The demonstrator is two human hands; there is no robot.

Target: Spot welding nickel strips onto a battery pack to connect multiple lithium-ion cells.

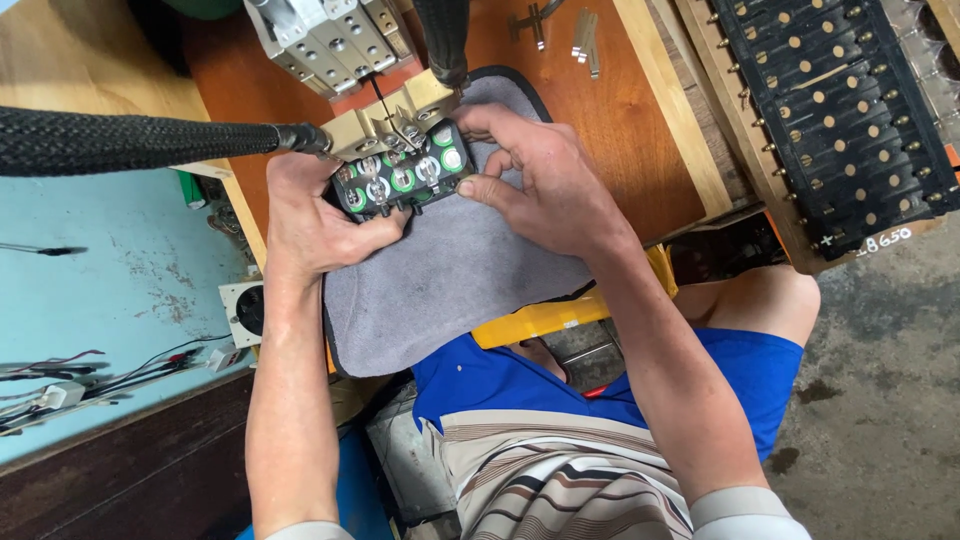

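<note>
Holding a battery pack under the welding head

Gripping from both sides, the left hand and right hand close their fingers around a black cell holder filled with green-ringed round cells. It sits at upper centre on a grey cloth over the orange tabletop, beneath the brass welding head. A black tray studded with brass pins lies upper right.

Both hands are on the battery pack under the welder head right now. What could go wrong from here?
1. The left hand and right hand grip the battery pack right beside the brass welder head; fingers may get pinched or burned.
2. The pack rests on a soft grey cloth, so it may shift off alignment.
</note>
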